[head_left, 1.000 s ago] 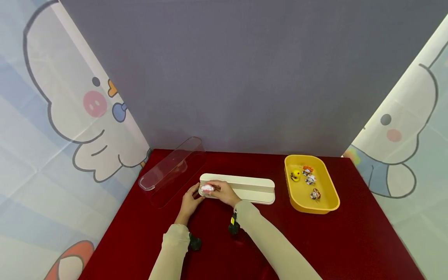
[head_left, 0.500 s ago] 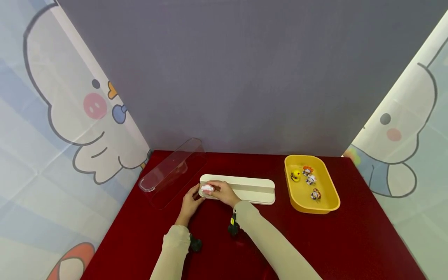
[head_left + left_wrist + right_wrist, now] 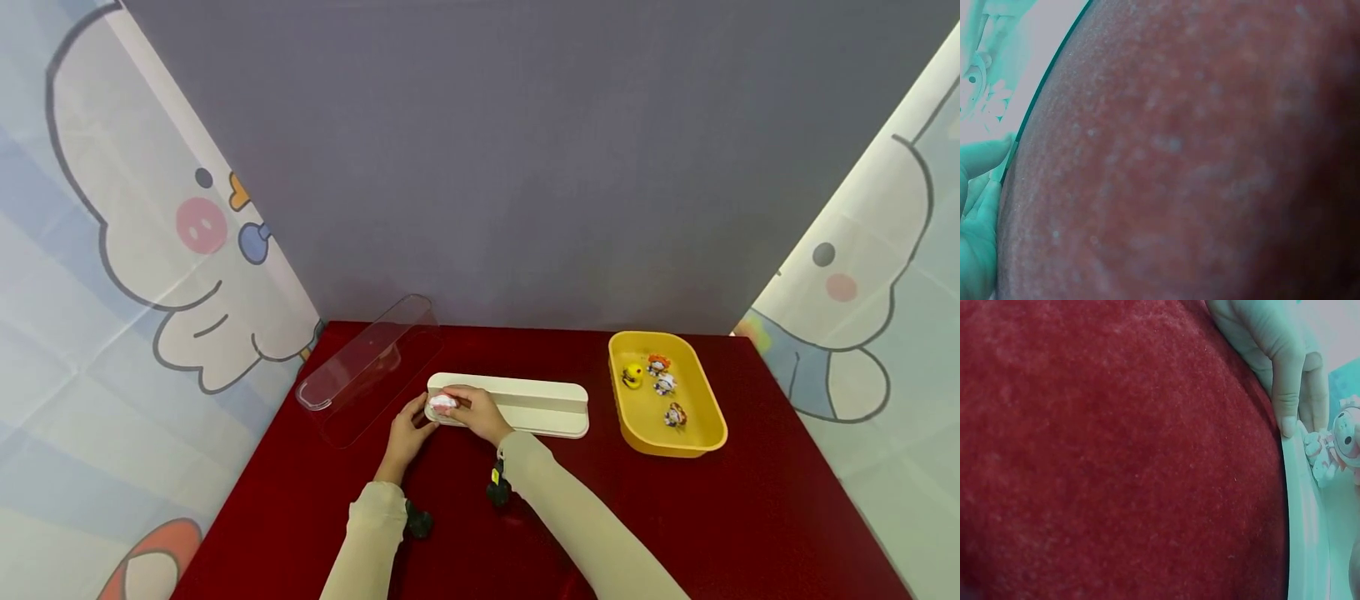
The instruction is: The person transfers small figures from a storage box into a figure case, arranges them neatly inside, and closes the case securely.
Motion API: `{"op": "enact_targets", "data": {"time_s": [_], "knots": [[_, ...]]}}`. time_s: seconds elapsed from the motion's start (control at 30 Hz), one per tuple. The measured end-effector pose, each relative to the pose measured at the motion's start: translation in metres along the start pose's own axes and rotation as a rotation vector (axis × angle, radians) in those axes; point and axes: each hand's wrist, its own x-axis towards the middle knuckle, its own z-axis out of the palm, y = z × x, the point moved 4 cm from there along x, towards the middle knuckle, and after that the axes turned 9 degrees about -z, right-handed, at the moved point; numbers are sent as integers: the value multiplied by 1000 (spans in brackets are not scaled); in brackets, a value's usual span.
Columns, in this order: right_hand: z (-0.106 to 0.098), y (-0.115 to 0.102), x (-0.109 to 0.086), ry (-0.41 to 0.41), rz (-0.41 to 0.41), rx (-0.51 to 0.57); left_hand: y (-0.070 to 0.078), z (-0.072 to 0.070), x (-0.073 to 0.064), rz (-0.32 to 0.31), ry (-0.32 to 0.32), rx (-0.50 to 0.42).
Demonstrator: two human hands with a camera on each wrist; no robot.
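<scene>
A long cream display base (image 3: pixel 543 412) with a raised step along its back lies on the red cloth. My left hand (image 3: pixel 406 435) holds its left end, thumb at the front edge and fingers at the side. At that same end, my right hand (image 3: pixel 485 416) pinches a small white and pink figurine (image 3: pixel 443 402) from the right. Up close in the right wrist view, the figurine (image 3: pixel 1346 439) shows a round head with dark eyes and stands just inside the rim, near the left thumb. Its underside is hidden. The left wrist view is mostly cloth.
A clear plastic cover (image 3: pixel 367 358) lies slanted at the back left. On the right stands a yellow tray (image 3: pixel 637 437) with several small figurines, among them a yellow one (image 3: pixel 633 376) and one with orange hair (image 3: pixel 658 364). A grey wall rises behind the table.
The figurine has turned or tipped slightly in my right fingers, showing more white on top. Both hands stay at the left end of the display base.
</scene>
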Motion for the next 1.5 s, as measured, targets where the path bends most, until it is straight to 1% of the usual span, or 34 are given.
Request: {"op": "enact_targets", "data": {"time_s": [0.1, 0.2, 0.33, 0.47, 0.5, 0.57, 0.67, 0.73, 0.8, 0.87, 0.97, 1.07, 1.17, 1.2, 1.3, 1.43, 1.5], "knots": [[1, -2, -1, 22, 12, 14, 0, 0, 0, 7, -3, 1], [2, -5, -1, 41, 11, -14, -1, 0, 1, 18, -5, -7], [2, -9, -1, 75, -31, -95, -2, 0, 2, 30, -2, -19], [2, -11, 1, 95, -56, -110, 0, 0, 2, 31, 4, 2], [2, -12, 0, 95, -56, -104, 2, 0, 2, 28, 3, -4], [2, -13, 0, 93, -51, -89, 11, -1, -2, 39, -5, -7], [2, -13, 0, 90, -44, -71, 26, -3, -9, 38, -25, -23], [2, -12, 0, 93, -42, -65, 35, -4, -14, 38, -36, -14], [3, -10, 1, 98, -50, -67, 38, -5, -15, 28, -41, -10], [3, -8, 1, 104, -64, -70, 38, -5, -15, 35, -38, -8], [3, -7, 2, 111, -84, -61, 35, -5, -13, 54, -28, -7], [4, -6, 1, 116, -85, -53, 21, -3, -7, 51, -14, -4], [4, -6, 1, 116, -76, -51, 6, -1, -2, 29, -1, 7], [4, -6, 0, 117, -76, -52, 2, -1, 0, 17, 2, -2], [5, -6, 1, 118, -77, -59, -2, 0, 2, 9, 4, -6], [5, -6, 0, 124, -67, -57, -2, 0, 1, 4, -4, -7], [7, 5, 1, 133, -50, -62, -2, 0, 1, 0, -4, -8]]}}
